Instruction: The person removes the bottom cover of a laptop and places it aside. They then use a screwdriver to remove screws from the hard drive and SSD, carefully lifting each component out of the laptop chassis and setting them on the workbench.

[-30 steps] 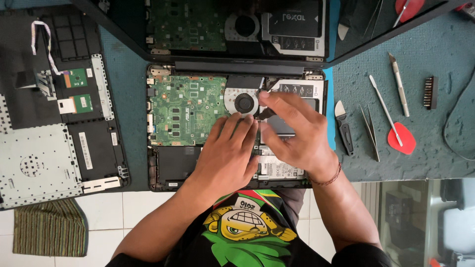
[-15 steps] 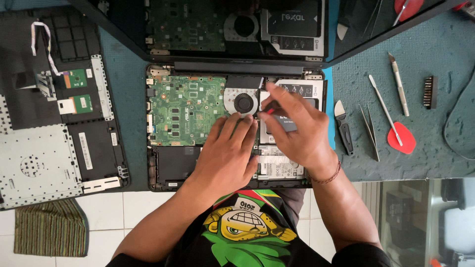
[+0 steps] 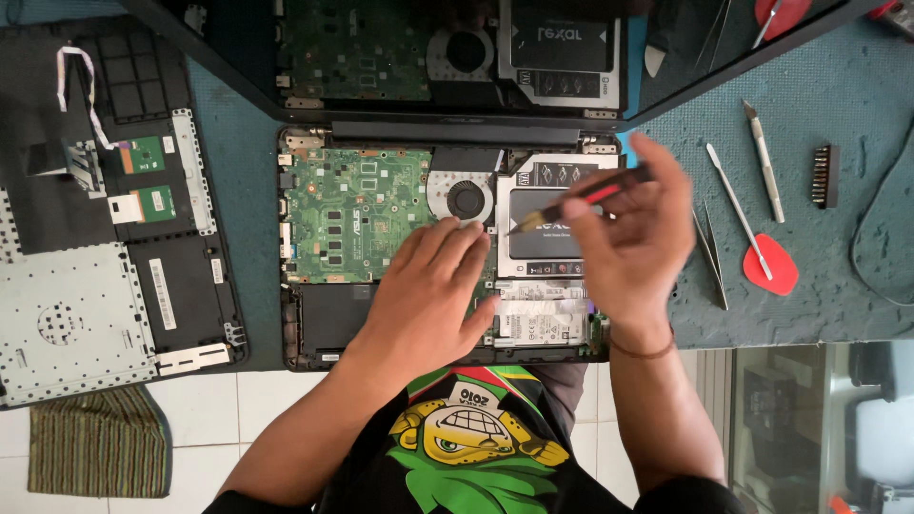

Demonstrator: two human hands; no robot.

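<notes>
Two hands over your laptop [image 3: 314, 343], left hand [image 3: 428, 300] flat and open on the board [image 3: 357, 214], right hand [image 3: 633, 233] pinching a screwdriver [image 3: 576, 203] above the drive [image 3: 533, 252].

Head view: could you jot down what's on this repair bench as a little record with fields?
Setting: teal mat on a bench
Main item: opened laptop base, green circuit board, round fan and drive exposed
Left hand: resting flat on the laptop base, below the fan
Right hand: raised above the drive, holding a red-and-black screwdriver, tip pointing left
Left of laptop: removed keyboard cover, underside up
Right of laptop: tweezers, red pry pick, bit holder
</notes>
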